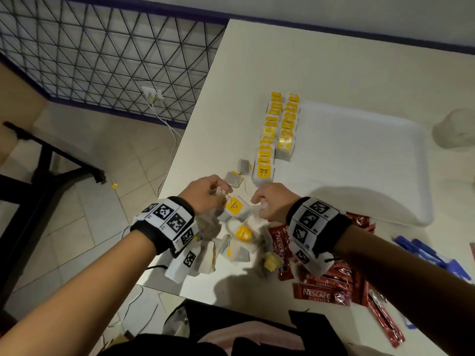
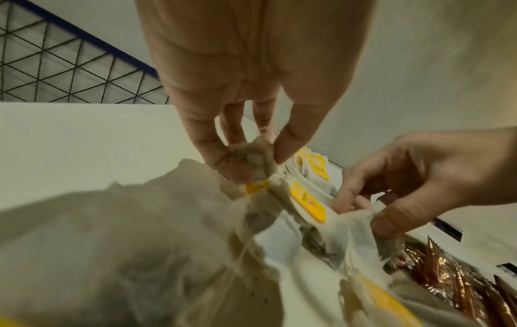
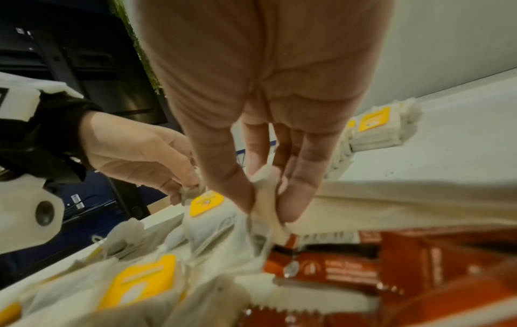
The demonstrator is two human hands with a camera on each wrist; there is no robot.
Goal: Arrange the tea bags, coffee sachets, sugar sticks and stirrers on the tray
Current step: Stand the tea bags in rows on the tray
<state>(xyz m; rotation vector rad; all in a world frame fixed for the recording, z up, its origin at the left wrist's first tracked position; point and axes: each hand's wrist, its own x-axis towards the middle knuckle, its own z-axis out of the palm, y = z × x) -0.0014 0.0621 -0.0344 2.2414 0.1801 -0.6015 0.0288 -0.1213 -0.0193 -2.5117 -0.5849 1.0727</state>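
Both hands hover over a loose heap of tea bags point(image 1: 239, 232) with yellow tags near the table's front left edge. My left hand point(image 1: 205, 195) pinches the top of one tea bag point(image 2: 256, 159) between thumb and fingers. My right hand point(image 1: 270, 201) pinches the corner of another tea bag point(image 3: 264, 194) beside it. Strings link the bags in the heap. Two rows of tea bags point(image 1: 279, 129) lie along the left side of the white tray point(image 1: 359, 160). Red coffee sachets point(image 1: 323, 294) lie under and behind my right wrist.
Blue sugar sticks point(image 1: 431, 255) lie at the right edge of the table. A crumpled clear plastic bag point(image 1: 455, 129) sits beyond the tray. The table's left edge point(image 1: 180, 145) drops to a tiled floor with a cable point(image 1: 167, 124) and a wire fence.
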